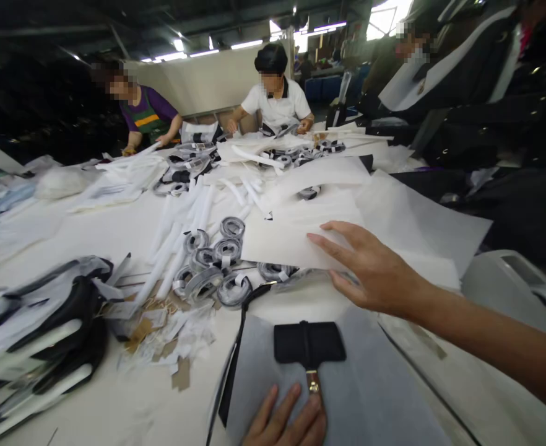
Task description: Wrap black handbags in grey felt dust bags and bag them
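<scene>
My right hand (370, 266) reaches forward over the table with its fingers stretched out, resting on a stack of white paper sheets (301, 229). At the bottom edge my left hand (286, 421) lies flat, fingers apart, on a grey tissue sheet (370, 384). On that sheet sits a black leather tab (309, 342) with a gold metal clasp (314, 383) right by my left fingertips. A thin black strap (238, 347) runs along the sheet's left edge.
Several coiled grey straps (212, 266) and white paper rolls (180, 241) lie mid-table. Wrapped black bags (36, 334) are piled at the left, with cardboard scraps (161, 334) beside them. Two people work at the far side (275, 93), and another person sits at the right (463, 68).
</scene>
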A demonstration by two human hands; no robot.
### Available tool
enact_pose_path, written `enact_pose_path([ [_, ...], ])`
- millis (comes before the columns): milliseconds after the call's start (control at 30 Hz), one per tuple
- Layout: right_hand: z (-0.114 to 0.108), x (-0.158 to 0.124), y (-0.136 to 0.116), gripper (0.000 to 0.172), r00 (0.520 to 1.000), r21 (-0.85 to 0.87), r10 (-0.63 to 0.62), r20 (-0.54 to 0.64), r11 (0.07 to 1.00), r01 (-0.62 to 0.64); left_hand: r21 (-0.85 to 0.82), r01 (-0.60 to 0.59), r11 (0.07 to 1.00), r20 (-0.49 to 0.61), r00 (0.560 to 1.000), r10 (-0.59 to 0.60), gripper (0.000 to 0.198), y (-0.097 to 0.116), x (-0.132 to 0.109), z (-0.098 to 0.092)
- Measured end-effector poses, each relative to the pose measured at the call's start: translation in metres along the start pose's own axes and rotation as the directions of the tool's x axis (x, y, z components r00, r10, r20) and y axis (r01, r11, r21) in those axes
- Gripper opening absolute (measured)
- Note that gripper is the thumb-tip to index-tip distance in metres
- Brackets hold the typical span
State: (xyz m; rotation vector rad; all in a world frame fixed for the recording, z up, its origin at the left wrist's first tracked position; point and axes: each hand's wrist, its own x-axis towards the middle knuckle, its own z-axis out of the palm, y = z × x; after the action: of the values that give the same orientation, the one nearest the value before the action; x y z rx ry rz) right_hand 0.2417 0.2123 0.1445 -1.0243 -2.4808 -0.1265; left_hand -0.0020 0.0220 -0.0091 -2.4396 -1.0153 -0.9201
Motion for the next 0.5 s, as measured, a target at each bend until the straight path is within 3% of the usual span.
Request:
enact_pose_path([
  [100, -0.024, -0.021, -0.054, 0.070, 0.996, 0.119, -0.024, 0.081, 0.993, 0.014, 0.006, -0.150, 0.989, 0.172, 0.974, 0.146, 0.034, -0.010, 0.005, -0.022],
  [233, -0.028, -0.060, -0.107, 0.069, 0.968, 0.170, -0.109, 0.224, 0.983, 0.071, 0.001, -0.144, 0.990, 0.266, 0.954, 0.138, 0.041, -0.016, 0.001, -0.046],
  [367, -0.012, -0.101, -0.126, 0.064, 0.937, 0.144, -0.122, 0.326, 0.987, 0.078, -0.083, -0.090, 0.993, 0.289, 0.951, 0.110, 0.041, -0.018, -0.010, -0.059],
  [500, 0.013, -0.137, -0.130, 0.055, 0.961, 0.116, -0.082, 0.266, 0.992, 0.052, -0.079, -0.047, 0.996, 0.338, 0.938, 0.071, 0.042, -0.014, -0.024, -0.058],
])
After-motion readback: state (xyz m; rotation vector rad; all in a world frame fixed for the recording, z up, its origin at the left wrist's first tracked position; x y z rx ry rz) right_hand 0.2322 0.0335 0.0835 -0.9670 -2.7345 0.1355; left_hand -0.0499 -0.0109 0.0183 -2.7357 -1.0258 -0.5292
